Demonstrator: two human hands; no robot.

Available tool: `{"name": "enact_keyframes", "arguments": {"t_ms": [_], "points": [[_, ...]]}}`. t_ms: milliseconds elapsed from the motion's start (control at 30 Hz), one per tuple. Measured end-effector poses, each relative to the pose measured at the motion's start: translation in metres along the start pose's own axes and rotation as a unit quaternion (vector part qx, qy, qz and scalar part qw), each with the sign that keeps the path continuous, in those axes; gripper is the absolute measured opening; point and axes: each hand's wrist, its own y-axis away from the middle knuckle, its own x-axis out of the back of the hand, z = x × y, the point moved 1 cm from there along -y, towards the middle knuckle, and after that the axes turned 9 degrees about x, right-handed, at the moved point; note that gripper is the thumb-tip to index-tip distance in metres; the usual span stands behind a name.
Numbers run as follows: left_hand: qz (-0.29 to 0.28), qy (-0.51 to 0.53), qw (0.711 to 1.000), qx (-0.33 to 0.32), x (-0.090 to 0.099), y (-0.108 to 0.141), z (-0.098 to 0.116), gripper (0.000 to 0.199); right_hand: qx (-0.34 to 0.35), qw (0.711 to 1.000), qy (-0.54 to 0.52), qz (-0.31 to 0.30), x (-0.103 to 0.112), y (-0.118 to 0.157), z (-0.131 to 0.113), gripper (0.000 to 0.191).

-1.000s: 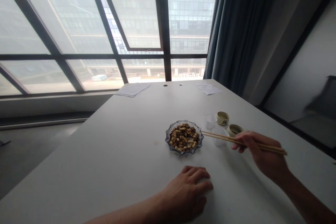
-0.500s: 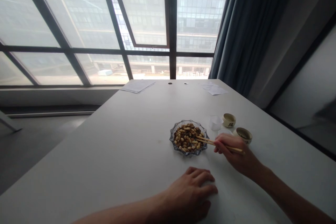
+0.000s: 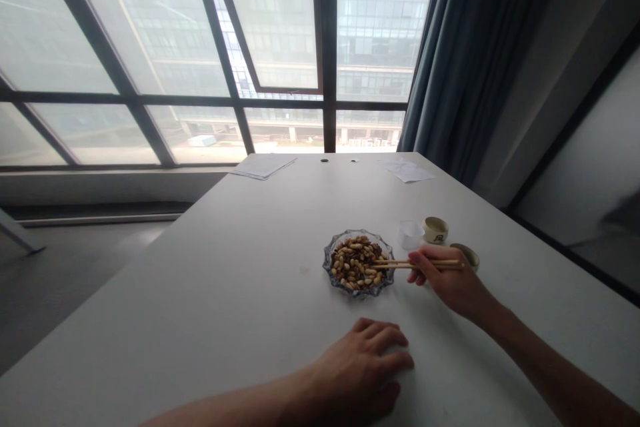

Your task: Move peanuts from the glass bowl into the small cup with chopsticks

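Note:
My right hand (image 3: 447,278) grips a pair of wooden chopsticks (image 3: 417,265), whose tips reach over the peanuts (image 3: 355,263) heaped in a scalloped glass dish (image 3: 359,288). The chopsticks lie almost level, and I cannot tell whether their tips touch a peanut. My left hand (image 3: 363,365) rests palm down on the white table (image 3: 215,293) in front of the dish, fingers spread, holding nothing. Dark bits lie among the peanuts.
Right of the dish stand a clear plastic cup (image 3: 411,235), a small ceramic cup (image 3: 435,230) with a mark on its side, and a second ceramic cup (image 3: 467,255) partly behind my right hand. Papers (image 3: 263,166) lie on the far table edge by a large window (image 3: 325,47).
My right hand has moved left from beside the cups to the dish, bringing the chopstick tips over the peanuts. The chopsticks have levelled out. My left hand stays in place.

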Motion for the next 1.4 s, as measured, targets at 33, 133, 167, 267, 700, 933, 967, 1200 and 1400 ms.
{"name": "enact_keyframes", "arguments": {"t_ms": [33,133,167,267,700,933,967,1200,1400], "points": [[-0.001,0.002,1.0,0.001,0.0,0.0,0.0,0.036,-0.007,1.0,-0.002,-0.002,0.001,-0.004,-0.002,0.059],[-0.002,0.002,1.0,0.002,0.0,-0.001,0.0,0.036,0.001,1.0,0.013,-0.003,0.002,-0.013,-0.005,0.063],[-0.003,0.001,1.0,0.002,0.0,-0.001,0.0,0.037,0.01,1.0,0.025,-0.001,0.002,-0.014,-0.005,0.065],[-0.004,-0.001,1.0,-0.002,0.001,-0.001,0.0,0.037,0.035,0.998,0.054,0.009,0.001,-0.015,-0.001,0.07],[0.007,0.002,1.0,-0.005,0.001,0.0,0.0,0.033,0.026,0.969,-0.04,0.243,0.04,0.031,0.012,0.048],[0.008,0.006,1.0,-0.001,-0.001,0.0,-0.001,0.034,-0.037,0.919,0.086,0.382,0.117,0.086,0.017,0.048],[0.008,0.008,1.0,0.001,-0.001,0.0,-0.001,0.034,-0.055,0.911,0.096,0.397,0.123,0.094,0.021,0.048],[0.004,0.009,1.0,0.012,0.0,0.001,0.0,0.038,-0.144,0.9,0.01,0.412,0.134,0.131,0.064,0.04],[0.01,0.011,1.0,0.017,-0.001,0.002,0.0,0.038,-0.095,0.898,0.005,0.43,0.133,0.124,0.046,0.041]]}}
